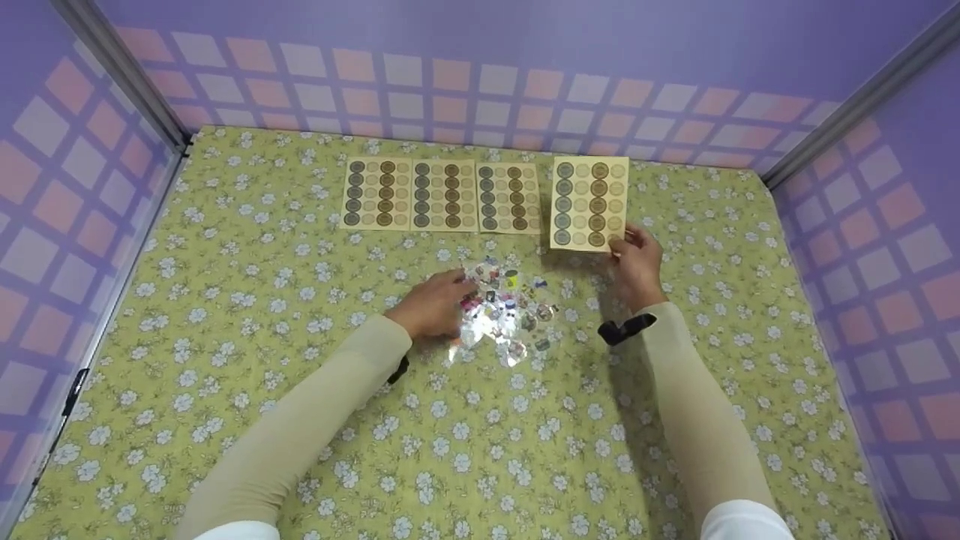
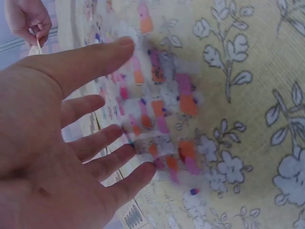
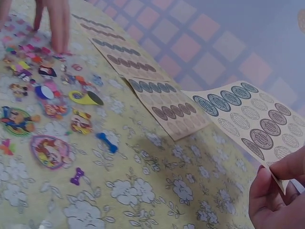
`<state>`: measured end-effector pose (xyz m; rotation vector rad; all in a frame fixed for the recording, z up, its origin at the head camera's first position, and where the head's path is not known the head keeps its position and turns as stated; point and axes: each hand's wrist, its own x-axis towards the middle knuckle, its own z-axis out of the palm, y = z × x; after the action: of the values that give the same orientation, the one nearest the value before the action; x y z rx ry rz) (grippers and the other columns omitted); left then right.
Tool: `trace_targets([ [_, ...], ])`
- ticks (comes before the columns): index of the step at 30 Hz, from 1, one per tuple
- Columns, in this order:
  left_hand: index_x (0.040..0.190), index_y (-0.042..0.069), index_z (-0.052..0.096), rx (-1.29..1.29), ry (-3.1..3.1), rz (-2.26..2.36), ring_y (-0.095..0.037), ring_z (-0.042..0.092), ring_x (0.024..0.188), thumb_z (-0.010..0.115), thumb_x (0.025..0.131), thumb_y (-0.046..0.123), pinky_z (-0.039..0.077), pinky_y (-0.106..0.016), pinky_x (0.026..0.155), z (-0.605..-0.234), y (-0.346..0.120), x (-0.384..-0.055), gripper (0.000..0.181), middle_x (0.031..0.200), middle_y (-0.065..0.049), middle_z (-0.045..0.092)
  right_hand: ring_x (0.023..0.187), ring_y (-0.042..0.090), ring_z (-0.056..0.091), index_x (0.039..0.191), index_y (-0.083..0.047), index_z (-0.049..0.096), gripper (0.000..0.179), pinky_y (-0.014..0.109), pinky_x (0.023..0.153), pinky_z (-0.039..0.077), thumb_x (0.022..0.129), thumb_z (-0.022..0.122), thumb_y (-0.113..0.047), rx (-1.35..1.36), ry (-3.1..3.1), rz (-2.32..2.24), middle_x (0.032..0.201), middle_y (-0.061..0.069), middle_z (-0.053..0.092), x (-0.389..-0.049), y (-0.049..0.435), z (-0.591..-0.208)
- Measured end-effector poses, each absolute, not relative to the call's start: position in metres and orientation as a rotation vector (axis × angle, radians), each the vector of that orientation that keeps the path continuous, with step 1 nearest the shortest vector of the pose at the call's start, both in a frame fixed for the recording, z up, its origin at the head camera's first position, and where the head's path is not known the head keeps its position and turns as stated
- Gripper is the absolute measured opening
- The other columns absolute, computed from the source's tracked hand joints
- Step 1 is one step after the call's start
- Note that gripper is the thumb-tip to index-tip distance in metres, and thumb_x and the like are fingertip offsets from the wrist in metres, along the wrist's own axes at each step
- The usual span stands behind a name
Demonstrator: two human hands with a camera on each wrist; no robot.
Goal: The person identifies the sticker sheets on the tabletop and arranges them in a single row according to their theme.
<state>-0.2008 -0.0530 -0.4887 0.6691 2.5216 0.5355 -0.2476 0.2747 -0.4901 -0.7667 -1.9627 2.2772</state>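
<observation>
While the right hand pinches its near right corner, the held sheet extends forward-left of that grip, long axis pointing away, right of 3 flat sheets; the left hand, fingers spread, possibly touches the clear stickers.

The bench wears yellow-green cloth printed with white flowers. Behind it stands a purple wall with pink and pale squares; patterned side walls flank it, grey posts at its far corners.
</observation>
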Motion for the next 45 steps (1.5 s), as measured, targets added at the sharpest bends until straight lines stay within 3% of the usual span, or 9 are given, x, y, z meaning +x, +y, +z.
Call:
trace_targets([
  [4,0.14,0.01,0.051,0.712,2.537,0.468,-0.034,0.031,0.143,0.074,0.077,0.005,0.035,-0.046,0.114,-0.489,-0.05,-0.2,0.067,0.156,-0.016,0.029,0.09,0.016,0.058,0.134,-0.011,0.052,0.038,0.037,0.084,0.048,0.097,0.052,-0.002,-0.818,-1.97,2.245,0.114,0.004,0.056,-0.257,0.279,-0.492],
  [8,0.119,0.005,0.063,0.779,2.561,0.47,-0.029,0.051,0.116,0.068,0.081,0.001,0.047,-0.041,0.094,-0.489,-0.047,-0.199,0.038,0.13,-0.014,0.05,0.086,0.014,0.058,0.132,-0.01,0.056,0.038,0.034,0.079,0.049,0.096,0.053,-0.001,-0.842,-1.988,2.205,0.111,0.004,0.058,-0.267,0.282,-0.493],
  [11,0.104,0.004,0.066,0.84,2.578,0.452,-0.024,0.046,0.092,0.061,0.088,0.0,0.04,-0.039,0.077,-0.488,-0.046,-0.198,0.017,0.108,-0.012,0.051,0.083,0.014,0.056,0.133,-0.011,0.055,0.039,0.031,0.072,0.049,0.095,0.053,-0.001,-0.838,-2.054,2.165,0.111,0.003,0.057,-0.274,0.282,-0.493],
  [15,0.099,0.003,0.066,0.894,2.582,0.434,-0.021,0.04,0.085,0.058,0.09,0.001,0.035,-0.036,0.074,-0.487,-0.044,-0.198,0.012,0.102,-0.012,0.05,0.085,0.015,0.055,0.135,-0.014,0.054,0.041,0.031,0.072,0.048,0.096,0.051,-0.002,-0.868,-2.157,2.076,0.115,0.003,0.057,-0.281,0.284,-0.494],
  [27,0.101,0.003,0.067,0.838,2.575,0.458,-0.026,0.049,0.094,0.054,0.097,0.007,0.045,-0.041,0.08,-0.486,-0.042,-0.198,0.014,0.11,-0.016,0.053,0.065,0.013,0.049,0.136,-0.01,0.053,0.046,0.026,0.052,0.038,0.092,0.051,0.002,-0.883,-2.233,1.995,0.112,0.005,0.058,-0.311,0.281,-0.507],
  [31,0.101,0.002,0.067,0.827,2.569,0.471,-0.029,0.052,0.1,0.052,0.099,0.009,0.046,-0.043,0.084,-0.485,-0.041,-0.197,0.017,0.114,-0.017,0.054,0.071,0.014,0.052,0.136,-0.01,0.054,0.048,0.024,0.049,0.037,0.09,0.051,0.004,-0.922,-2.256,1.975,0.112,0.005,0.058,-0.319,0.28,-0.512],
  [37,0.1,0.002,0.068,0.838,2.586,0.478,-0.033,0.054,0.113,0.05,0.101,0.013,0.047,-0.045,0.097,-0.487,-0.041,-0.197,0.021,0.122,-0.019,0.055,0.101,0.017,0.056,0.136,-0.012,0.054,0.046,0.025,0.065,0.045,0.092,0.05,0.0,-0.958,-2.347,1.86,0.126,0.008,0.055,-0.323,0.277,-0.516],
  [42,0.11,0.004,0.068,0.794,2.567,0.464,-0.036,0.037,0.139,0.047,0.102,0.016,0.035,-0.046,0.114,-0.488,-0.04,-0.198,0.025,0.142,-0.021,0.046,0.116,0.021,0.054,0.141,-0.012,0.049,0.048,0.029,0.084,0.049,0.094,0.049,-0.003,-0.921,-2.431,1.765,0.137,0.011,0.052,-0.322,0.278,-0.515],
  [45,0.112,0.006,0.067,0.788,2.566,0.447,-0.036,0.036,0.14,0.046,0.103,0.017,0.035,-0.046,0.114,-0.485,-0.041,-0.198,0.026,0.144,-0.021,0.044,0.126,0.021,0.05,0.144,-0.012,0.046,0.049,0.032,0.096,0.048,0.095,0.049,-0.007,-0.89,-2.466,1.751,0.144,0.009,0.048,-0.319,0.278,-0.512],
])
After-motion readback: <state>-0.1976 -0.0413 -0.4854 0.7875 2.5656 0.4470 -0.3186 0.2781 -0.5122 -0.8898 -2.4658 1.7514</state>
